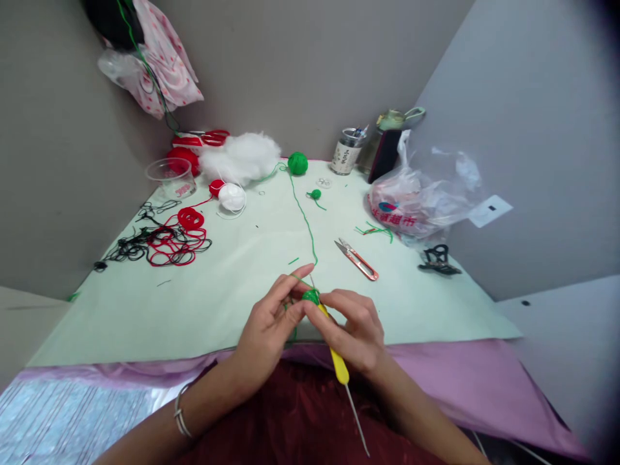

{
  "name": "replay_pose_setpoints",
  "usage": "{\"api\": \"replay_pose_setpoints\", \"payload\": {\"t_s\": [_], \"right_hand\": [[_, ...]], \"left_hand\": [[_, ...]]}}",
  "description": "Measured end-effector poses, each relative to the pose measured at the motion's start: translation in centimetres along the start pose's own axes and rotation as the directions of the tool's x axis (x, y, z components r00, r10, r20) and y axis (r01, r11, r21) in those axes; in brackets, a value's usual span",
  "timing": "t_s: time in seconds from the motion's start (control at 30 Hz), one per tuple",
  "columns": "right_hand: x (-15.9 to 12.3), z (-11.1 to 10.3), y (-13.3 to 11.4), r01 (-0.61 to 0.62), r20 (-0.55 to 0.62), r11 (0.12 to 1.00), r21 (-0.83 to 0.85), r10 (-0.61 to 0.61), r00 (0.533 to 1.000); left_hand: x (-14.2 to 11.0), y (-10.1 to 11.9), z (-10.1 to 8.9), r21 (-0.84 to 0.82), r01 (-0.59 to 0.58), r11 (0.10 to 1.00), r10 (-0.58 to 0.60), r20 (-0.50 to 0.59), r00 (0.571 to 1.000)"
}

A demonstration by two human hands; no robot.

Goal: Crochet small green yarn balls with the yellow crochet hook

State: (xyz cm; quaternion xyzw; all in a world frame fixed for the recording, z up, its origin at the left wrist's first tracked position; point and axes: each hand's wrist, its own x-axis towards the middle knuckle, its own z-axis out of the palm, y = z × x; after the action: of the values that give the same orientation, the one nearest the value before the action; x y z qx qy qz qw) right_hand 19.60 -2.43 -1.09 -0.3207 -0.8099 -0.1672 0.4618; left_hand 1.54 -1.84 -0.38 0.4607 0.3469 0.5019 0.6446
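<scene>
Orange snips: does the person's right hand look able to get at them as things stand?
Likely yes: the orange snips lie just beyond the right hand, with nothing visible between them. That hand holds the yellow-handled hook, so it might need to let go first.

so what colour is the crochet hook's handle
Yellow; the handle shows best in the head view.

One yellow-handled metal hook (340, 367), one large green yarn ball (298, 163), one white yarn ball (231, 197) and one black plastic clip (440, 266) are counted.
</scene>
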Motion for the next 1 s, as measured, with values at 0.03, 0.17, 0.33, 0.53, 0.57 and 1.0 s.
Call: {"api": "replay_pose_setpoints", "payload": {"t_s": [0.03, 0.17, 0.33, 0.53, 0.57, 1.0], "right_hand": [[-0.3, 0.0, 0.0, -0.008, -0.01, 1.0, 0.026, 0.009, 1.0], [-1.0, 0.6, 0.4, -0.16, -0.014, 0.926, 0.343, 0.175, 0.984], [-0.3, 0.7, 0.5, -0.311, 0.001, 0.672, 0.672, 0.42, 0.908], [0.4, -0.5, 0.9, -0.44, 0.147, 0.49, 0.752, 0.527, 0.837], [0.4, -0.5, 1.0, -0.46, 0.17, 0.446, 0.768, 0.55, 0.818], [1.7, -0.2, 1.5, -0.557, 0.441, -0.096, 0.825, 0.726, 0.528]], "left_hand": [[0.0, 0.1, 0.1, -0.124, 0.113, 0.986, -0.11, 0.03, 0.993], [0.6, 0.7, 0.1, -0.38, 0.388, 0.84, -0.335, 0.199, 0.921], [1.2, 1.3, -0.5, -0.397, 0.358, 0.845, -0.322, 0.157, 0.934], [1.3, 1.9, -0.9, -0.317, 0.299, 0.9, -0.281, 0.103, 0.954], [1.3, 1.9, -0.9, -0.311, 0.3, 0.902, -0.277, 0.117, 0.954], [1.6, 1.7, -1.5, -0.188, 0.231, 0.955, -0.204, 0.152, 0.967]]}}
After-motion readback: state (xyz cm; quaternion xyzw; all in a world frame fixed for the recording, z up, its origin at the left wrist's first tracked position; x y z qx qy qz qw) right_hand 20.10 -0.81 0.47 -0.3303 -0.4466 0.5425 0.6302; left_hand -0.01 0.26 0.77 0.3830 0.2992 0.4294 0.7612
